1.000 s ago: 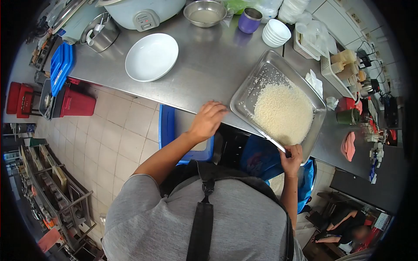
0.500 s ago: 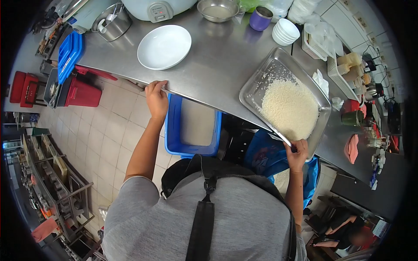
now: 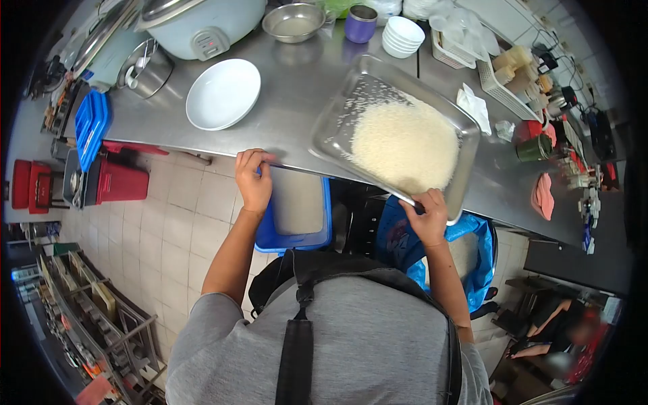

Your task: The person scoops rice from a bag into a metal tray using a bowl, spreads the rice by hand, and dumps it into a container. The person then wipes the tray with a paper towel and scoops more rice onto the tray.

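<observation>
My right hand (image 3: 428, 214) grips the near rim of a metal tray (image 3: 464, 197), at its near right corner. White rice grains (image 3: 405, 142) are heaped in the tray, with scattered grains toward its far left. My left hand (image 3: 255, 181) is at the counter's front edge, fingers curled, above the left side of a blue bin (image 3: 326, 219); whether it holds anything is hidden. Pale contents fill the bottom of that bin. Below my right forearm is an open blue bag (image 3: 480, 260) with pale grains inside.
A white bowl (image 3: 223, 94) stands on the steel counter (image 3: 290, 125). Behind are a rice cooker (image 3: 202, 30), a metal bowl (image 3: 293, 23), a purple cup (image 3: 361, 24) and stacked white bowls (image 3: 403, 37). A red bin (image 3: 123, 182) is at left; a person (image 3: 560, 324) sits lower right.
The tray has shifted left along the counter with my right hand on its rim. My left hand moved left from beside the tray to the counter edge by the blue bin.
</observation>
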Motion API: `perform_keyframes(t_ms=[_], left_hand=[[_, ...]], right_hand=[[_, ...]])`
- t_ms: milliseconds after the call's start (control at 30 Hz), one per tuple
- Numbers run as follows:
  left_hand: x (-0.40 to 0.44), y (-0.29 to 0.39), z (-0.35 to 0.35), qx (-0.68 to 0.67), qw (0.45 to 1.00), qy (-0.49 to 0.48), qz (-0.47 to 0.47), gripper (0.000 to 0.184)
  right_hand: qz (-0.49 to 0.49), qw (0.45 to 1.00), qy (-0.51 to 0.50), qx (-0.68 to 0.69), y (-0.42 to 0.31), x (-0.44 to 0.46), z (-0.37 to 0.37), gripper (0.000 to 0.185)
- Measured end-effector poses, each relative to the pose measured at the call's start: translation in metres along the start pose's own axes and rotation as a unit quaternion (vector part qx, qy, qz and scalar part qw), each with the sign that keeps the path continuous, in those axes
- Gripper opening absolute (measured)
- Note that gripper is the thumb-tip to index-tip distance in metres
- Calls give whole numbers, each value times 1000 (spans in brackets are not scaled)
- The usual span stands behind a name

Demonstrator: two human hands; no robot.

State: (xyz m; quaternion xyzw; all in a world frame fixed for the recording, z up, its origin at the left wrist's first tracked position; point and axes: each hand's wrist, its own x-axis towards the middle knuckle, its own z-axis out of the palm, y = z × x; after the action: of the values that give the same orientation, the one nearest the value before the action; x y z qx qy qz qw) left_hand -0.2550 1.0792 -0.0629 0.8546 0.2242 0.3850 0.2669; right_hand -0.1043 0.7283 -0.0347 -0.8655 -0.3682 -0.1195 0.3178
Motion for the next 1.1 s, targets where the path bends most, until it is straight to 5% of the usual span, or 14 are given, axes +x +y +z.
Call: perform_keyframes(t_ms=[233,367,467,567,767,1100], left_hand=[[34,41,15,-74,993,-67,67,27],[53,42,24,-62,981,-147,108,26],[70,56,39,-44,971,-191,139,24],[78,77,71,-31,952,-229,200,26],[67,112,148,44,863,-359,352,45],[114,42,170,193,848,-379,315,53]], right_hand=[[-47,996,-48,62,-27,28,17,24],[9,996,91,5,0,43,-9,24],[95,985,82,115,64,29,-14,47],[-39,996,-79,-24,104,17,-12,71],[-103,982,-150,55,116,21,-13,109],[-194,954,-227,-9,137,23,-4,96]])
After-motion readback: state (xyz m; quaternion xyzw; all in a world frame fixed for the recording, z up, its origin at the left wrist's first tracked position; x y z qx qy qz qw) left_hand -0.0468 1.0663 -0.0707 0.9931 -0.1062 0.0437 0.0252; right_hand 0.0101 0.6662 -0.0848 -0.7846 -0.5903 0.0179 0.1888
